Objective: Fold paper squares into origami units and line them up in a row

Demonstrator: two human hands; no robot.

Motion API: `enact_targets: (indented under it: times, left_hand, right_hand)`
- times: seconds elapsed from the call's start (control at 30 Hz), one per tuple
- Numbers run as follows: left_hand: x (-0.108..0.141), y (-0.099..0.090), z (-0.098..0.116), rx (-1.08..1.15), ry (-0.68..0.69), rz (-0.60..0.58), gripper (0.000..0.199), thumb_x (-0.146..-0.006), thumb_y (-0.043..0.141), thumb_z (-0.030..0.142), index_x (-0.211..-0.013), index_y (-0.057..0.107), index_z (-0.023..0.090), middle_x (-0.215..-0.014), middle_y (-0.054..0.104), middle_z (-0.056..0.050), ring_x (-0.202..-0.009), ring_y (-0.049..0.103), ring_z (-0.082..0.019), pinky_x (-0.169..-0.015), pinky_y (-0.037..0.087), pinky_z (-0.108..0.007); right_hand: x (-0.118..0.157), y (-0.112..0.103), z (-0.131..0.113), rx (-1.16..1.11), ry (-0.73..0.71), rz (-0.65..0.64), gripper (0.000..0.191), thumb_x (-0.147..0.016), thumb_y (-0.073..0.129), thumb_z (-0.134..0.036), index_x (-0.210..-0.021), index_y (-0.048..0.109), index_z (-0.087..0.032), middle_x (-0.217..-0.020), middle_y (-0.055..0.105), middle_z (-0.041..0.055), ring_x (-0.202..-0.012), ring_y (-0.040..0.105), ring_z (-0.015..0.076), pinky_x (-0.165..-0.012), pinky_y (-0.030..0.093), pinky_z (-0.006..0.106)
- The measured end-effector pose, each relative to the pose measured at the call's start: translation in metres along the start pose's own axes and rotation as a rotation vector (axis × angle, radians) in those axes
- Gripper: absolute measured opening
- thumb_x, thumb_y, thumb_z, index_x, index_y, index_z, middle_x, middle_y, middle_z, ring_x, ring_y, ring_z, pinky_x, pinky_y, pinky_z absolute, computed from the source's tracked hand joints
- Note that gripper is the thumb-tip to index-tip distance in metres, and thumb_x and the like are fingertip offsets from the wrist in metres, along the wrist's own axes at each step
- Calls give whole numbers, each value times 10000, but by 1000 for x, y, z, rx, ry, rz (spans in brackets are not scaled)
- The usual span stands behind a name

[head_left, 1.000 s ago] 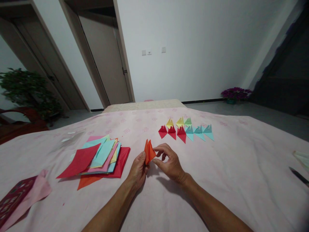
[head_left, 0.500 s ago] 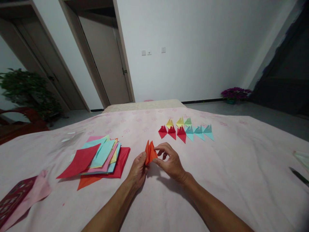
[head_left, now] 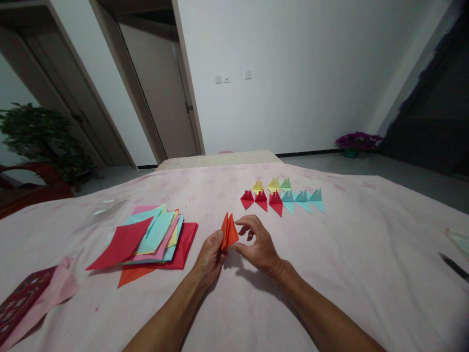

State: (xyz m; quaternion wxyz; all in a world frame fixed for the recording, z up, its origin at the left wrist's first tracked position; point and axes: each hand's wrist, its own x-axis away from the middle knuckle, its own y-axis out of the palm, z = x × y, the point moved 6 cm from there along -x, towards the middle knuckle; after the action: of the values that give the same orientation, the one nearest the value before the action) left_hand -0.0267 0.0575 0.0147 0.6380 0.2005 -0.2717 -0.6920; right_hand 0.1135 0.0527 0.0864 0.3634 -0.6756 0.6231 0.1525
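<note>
An orange folded paper crane [head_left: 230, 235], with two narrow points standing up, is pinched upright between the thumb and fingers of my left hand [head_left: 210, 254]. My right hand [head_left: 258, 243] is just to its right, thumb and index finger spread apart. The right thumb tip is close to the crane's lower edge; whether it touches I cannot tell. Beyond my hands, finished paper cranes stand in two rows: red ones [head_left: 261, 200] and light blue ones [head_left: 302, 199] in front, yellow ones [head_left: 273, 185] and a green one [head_left: 285, 185] behind.
Left of my hands lies a loose pile of coloured paper sheets [head_left: 128, 242]. A dark red patterned packet [head_left: 25, 298] with pink paper [head_left: 54, 298] is at the near left. A dark pen-like object [head_left: 454, 267] lies at the right edge of the pink tablecloth [head_left: 348, 264].
My right thumb and index finger have come slightly away from the orange crane's right side, and the crane has turned a little. My left hand keeps its hold.
</note>
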Motion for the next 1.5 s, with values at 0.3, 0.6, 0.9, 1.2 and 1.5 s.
enact_targets:
  times: [0.3, 0.6, 0.9, 1.2, 1.5]
  left_hand:
    - [0, 1, 0, -13, -5, 11, 470, -660, 817, 533, -804, 640, 122, -652, 577, 35, -507, 427, -45, -467, 327, -163]
    - [-2, 1, 0, 7, -15, -22, 440, -683, 811, 512, -833, 668, 124, -690, 625, 3, -549, 487, -63, -490, 368, -166]
    - [-1, -3, 1, -37, -19, 25, 432, -687, 813, 503, -790, 659, 113, -623, 588, 16, -470, 421, -33, -400, 296, -135]
    - [-1, -5, -4, -52, -85, 9, 454, -631, 859, 471, -810, 682, 93, -669, 620, -7, -486, 477, -37, -382, 391, -116]
    - [1, 3, -4, 64, -202, -72, 356, -719, 835, 306, -976, 704, 99, -819, 703, -47, -568, 634, -57, -472, 531, -90]
  right_hand:
    - [-1, -1, 1, 18, 2, -16, 372, -703, 817, -259, -1008, 606, -226, -989, 600, 29, -739, 581, 139, -580, 446, 253]
    - [-2, -4, -1, 130, -63, -30, 328, -678, 841, -341, -891, 621, -223, -1017, 576, 55, -892, 582, 191, -660, 491, 277]
    - [-6, -5, 4, 61, -92, -180, 81, -871, 675, -308, -841, 721, -248, -901, 484, 30, -845, 540, 168, -740, 488, 308]
    - [-10, -4, 2, 59, -66, -239, 150, -948, 540, -284, -860, 647, -226, -969, 452, 42, -930, 527, 175, -850, 487, 318]
    - [-11, -3, 4, 5, -30, -247, 178, -971, 486, -299, -879, 620, -228, -1023, 463, 57, -1001, 515, 192, -905, 478, 343]
